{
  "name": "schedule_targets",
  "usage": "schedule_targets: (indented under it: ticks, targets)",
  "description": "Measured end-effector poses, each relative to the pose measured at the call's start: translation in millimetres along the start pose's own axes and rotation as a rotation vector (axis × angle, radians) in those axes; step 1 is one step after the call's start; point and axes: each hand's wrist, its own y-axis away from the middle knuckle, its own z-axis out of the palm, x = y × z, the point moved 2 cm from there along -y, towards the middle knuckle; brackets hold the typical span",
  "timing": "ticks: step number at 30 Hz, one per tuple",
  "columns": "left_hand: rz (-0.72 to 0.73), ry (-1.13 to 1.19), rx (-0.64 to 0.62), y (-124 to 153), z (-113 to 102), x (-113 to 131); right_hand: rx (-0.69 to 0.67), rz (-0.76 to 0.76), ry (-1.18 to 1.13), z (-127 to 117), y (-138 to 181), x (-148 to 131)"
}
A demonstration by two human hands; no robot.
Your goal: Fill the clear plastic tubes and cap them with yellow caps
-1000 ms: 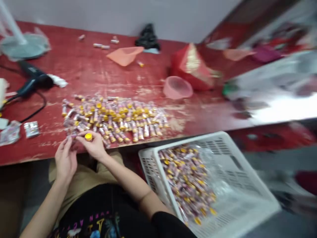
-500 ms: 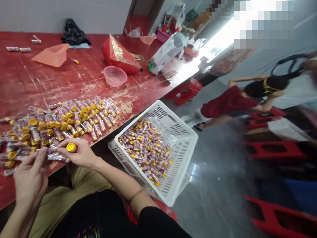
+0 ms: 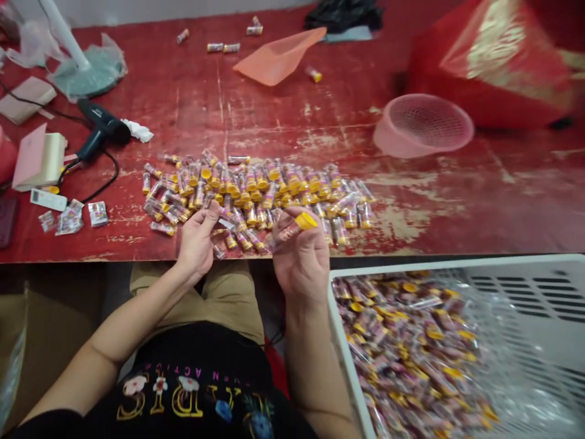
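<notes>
A yellow-capped tube (image 3: 295,227) is clamped in the grip of the right hand (image 3: 301,259), between thumb and fingertips, above the near edge of the counter (image 3: 274,122). The left hand (image 3: 197,239) is held beside it with its thumb and fingers curled over the edge of the tube pile (image 3: 256,192); whether a tube is pinched there cannot be told. Risk is judged as follows: the held tube sits over the counter edge, so a slackened pinch would likely drop it to the lap or floor; tubes at the front of the pile lie close to that edge and could be rolled off by a sweep of either hand. The white slatted basket (image 3: 525,286) at the right is lined with clear plastic film and is filled with many like tubes; the loose film could snag a hand. The pink mesh bowl (image 3: 423,125) appears empty. The orange scoop (image 3: 274,60) also appears empty, with a single tube lying just beside it.
</notes>
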Motion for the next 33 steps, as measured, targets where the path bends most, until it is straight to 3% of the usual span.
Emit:
schedule_targets:
  ticks: [7,11,15,23,29,33]
  targets:
    - [-0.013,0.005,-0.033,8,-8,-5,-0.038,-0.134,0.092,21,14,5]
    - [-0.063,0.012,-0.023,10,-13,-8,0.046,-0.198,0.087,14,31,7]
    - [-0.013,-0.008,-0.003,11,-14,-10,-0.001,-0.198,0.073,5,42,4]
    - [-0.026,-0.062,-0.146,20,-11,-7,0.041,-0.155,0.029,0,41,5]
    - [0.118,-0.076,-0.103,20,-19,-7,-0.085,-0.139,0.094,-7,45,-1]
    - [0.026,-0.052,-0.163,24,-20,-7,-0.027,-0.253,0.179,-7,44,-8]
